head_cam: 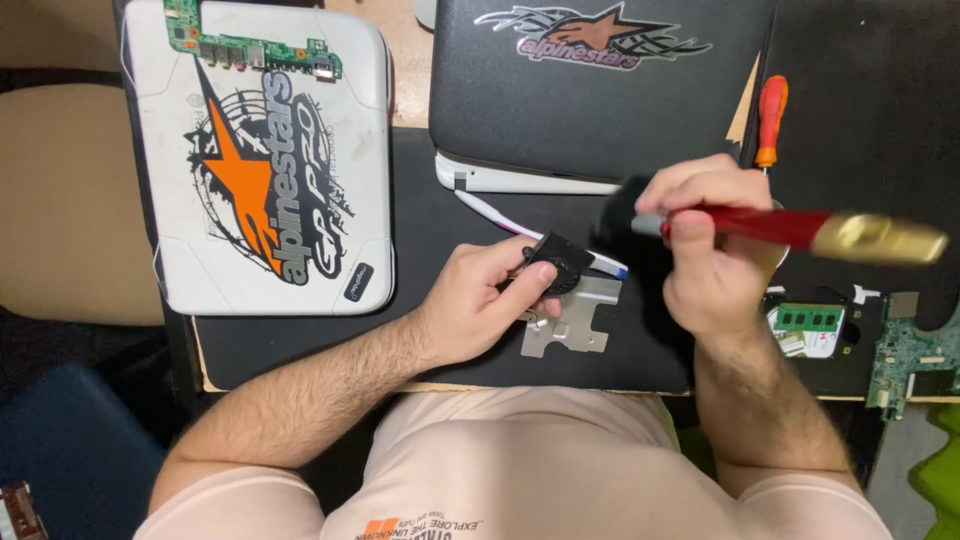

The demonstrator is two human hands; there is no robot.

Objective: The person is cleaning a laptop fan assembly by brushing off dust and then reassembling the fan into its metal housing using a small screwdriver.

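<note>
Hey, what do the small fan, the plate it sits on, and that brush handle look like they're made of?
The small fan, pinched in the left hand, looks like matte black plastic. The plate beneath it seems bare sheet metal: flat, grey, dull sheen, notched edges. The brush handle in the right hand appears glossy red, likely lacquered wood or plastic, with a brass-coloured end; motion blur leaves it open.

Blurred brush, half-hidden fan

The red-handled brush (800, 228) is motion-blurred; left-hand fingers (520, 268) cover part of the small black fan (560, 265); the circuit board (915, 360) runs off the right edge.
</note>
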